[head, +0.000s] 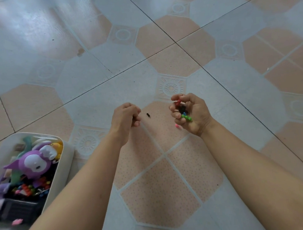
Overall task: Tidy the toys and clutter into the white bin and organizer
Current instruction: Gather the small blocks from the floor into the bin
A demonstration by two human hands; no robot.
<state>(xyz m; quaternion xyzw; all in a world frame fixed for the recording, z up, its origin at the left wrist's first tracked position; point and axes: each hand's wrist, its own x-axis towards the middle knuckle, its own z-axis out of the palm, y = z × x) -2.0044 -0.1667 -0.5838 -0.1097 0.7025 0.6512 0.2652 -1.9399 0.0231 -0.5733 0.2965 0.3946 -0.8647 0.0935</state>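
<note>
My right hand [192,115] is cupped palm-up and grips a cluster of small bead pieces [183,112] in red, black, green and blue. My left hand [127,117] hovers beside it with fingers curled into a loose fist, and nothing shows inside it. A small black bead piece [148,115] lies on the tiled floor between the two hands. Just below my right hand's fingers sits a pink piece [178,126]. The white bin [66,159] stands at the lower left, filled with toys, among them a purple figure [34,163] and loose coloured beads.
Patterned peach and white floor tiles [159,40] stretch ahead and to the right. A dark tray [21,208] lies inside the bin's near end. My forearms cross the lower middle of the view.
</note>
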